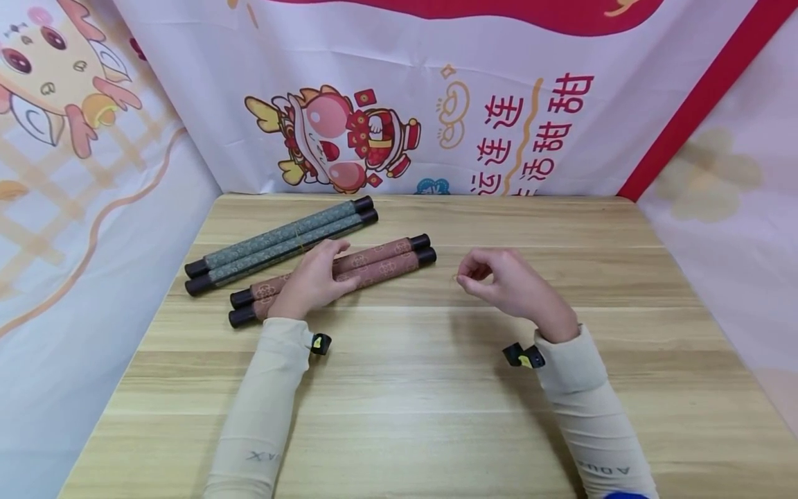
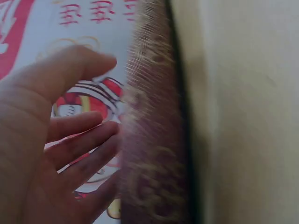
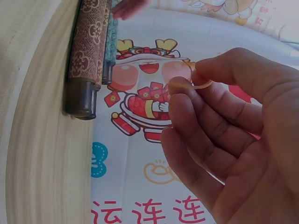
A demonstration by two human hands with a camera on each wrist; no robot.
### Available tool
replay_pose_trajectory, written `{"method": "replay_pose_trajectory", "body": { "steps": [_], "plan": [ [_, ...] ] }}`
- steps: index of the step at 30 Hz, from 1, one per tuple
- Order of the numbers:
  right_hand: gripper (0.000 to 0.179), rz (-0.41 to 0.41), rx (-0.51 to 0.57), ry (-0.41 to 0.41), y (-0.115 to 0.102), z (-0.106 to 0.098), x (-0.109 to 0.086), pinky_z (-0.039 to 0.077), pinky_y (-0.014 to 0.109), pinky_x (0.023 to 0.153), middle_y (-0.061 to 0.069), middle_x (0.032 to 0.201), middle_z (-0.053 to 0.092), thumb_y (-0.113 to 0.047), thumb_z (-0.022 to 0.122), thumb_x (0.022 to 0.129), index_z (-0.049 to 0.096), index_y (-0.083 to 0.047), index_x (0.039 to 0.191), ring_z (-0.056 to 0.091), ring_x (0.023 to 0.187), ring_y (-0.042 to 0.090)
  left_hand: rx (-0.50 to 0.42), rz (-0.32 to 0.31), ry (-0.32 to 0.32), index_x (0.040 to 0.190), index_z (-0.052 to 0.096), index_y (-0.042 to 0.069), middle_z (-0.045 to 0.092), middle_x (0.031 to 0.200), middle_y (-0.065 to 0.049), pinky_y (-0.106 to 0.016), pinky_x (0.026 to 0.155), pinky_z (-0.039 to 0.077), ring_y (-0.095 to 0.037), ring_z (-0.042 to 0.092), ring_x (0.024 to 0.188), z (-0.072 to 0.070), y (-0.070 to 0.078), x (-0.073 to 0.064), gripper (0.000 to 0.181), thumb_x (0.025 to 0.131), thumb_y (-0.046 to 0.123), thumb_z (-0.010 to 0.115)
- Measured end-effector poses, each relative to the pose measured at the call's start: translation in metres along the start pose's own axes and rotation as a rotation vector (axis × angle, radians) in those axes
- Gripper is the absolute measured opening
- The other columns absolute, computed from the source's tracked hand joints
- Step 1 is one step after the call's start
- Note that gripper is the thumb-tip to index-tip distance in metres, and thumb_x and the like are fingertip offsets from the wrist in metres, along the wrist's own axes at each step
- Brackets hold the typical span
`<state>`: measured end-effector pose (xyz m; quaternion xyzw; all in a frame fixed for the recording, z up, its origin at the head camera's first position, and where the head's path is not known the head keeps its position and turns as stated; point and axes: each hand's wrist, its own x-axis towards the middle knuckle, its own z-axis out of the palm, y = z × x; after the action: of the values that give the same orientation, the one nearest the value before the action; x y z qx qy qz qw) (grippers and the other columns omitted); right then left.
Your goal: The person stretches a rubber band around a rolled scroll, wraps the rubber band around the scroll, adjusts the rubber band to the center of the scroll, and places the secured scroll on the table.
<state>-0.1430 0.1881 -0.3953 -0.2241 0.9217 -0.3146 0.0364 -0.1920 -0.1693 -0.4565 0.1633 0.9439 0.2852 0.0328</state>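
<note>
A brown patterned scroll [image 1: 389, 269] with two rolls side by side and dark end knobs lies slanted on the table. My left hand [image 1: 308, 283] is over its middle, thumb and fingers spread apart; in the left wrist view the fingertips are beside the brown roll [image 2: 154, 121], and whether they touch it I cannot tell. To the right of the scroll, above the table, my right hand [image 1: 505, 281] pinches a thin yellowish rubber band [image 3: 202, 86] between thumb and index finger. The hand hides part of the band.
Behind the brown scroll lies a green patterned scroll [image 1: 268, 242], also two rolls, with a thin band [image 1: 299, 239] around its middle. All rest on a wooden table [image 1: 399, 402]. Printed cloth [image 1: 399, 62] hangs along its back and sides.
</note>
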Motion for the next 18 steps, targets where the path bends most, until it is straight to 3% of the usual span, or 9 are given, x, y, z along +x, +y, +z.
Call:
{"method": "replay_pose_trajectory", "body": {
  "steps": [5, 11, 18],
  "plan": [
    [0.005, 0.010, 0.003, -0.006, 0.002, -0.001, 0.000, 0.058, 0.036, 0.081, 0.000, 0.092, 0.073, -0.017, 0.072, 0.100, 0.074, -0.014, 0.097, 0.067, 0.086, 0.015, 0.090, -0.027, -0.013, 0.162, 0.039, 0.009, 0.044, 0.163, -0.019, -0.064, 0.122, 0.037, -0.044, 0.043, 0.149, 0.009, -0.012, 0.002, 0.096, 0.087, 0.047, 0.085],
    [0.004, 0.009, 0.008, -0.010, 0.004, -0.001, 0.001, 0.058, 0.035, 0.080, 0.000, 0.092, 0.073, -0.016, 0.072, 0.100, 0.074, -0.014, 0.097, 0.067, 0.086, 0.015, 0.155, -0.037, -0.020, 0.161, 0.040, 0.007, 0.042, 0.164, -0.020, -0.065, 0.122, 0.036, -0.044, 0.041, 0.150, 0.013, -0.021, 0.004, 0.100, 0.084, 0.052, 0.086],
    [0.004, 0.022, 0.008, -0.018, 0.006, 0.000, 0.001, 0.057, 0.032, 0.077, 0.000, 0.091, 0.073, -0.017, 0.072, 0.100, 0.074, -0.015, 0.098, 0.067, 0.085, 0.014, 0.190, -0.040, -0.029, 0.160, 0.043, 0.007, 0.044, 0.165, -0.020, -0.067, 0.124, 0.032, -0.044, 0.041, 0.152, 0.016, -0.021, 0.004, 0.103, 0.082, 0.057, 0.087]
  ]
}}
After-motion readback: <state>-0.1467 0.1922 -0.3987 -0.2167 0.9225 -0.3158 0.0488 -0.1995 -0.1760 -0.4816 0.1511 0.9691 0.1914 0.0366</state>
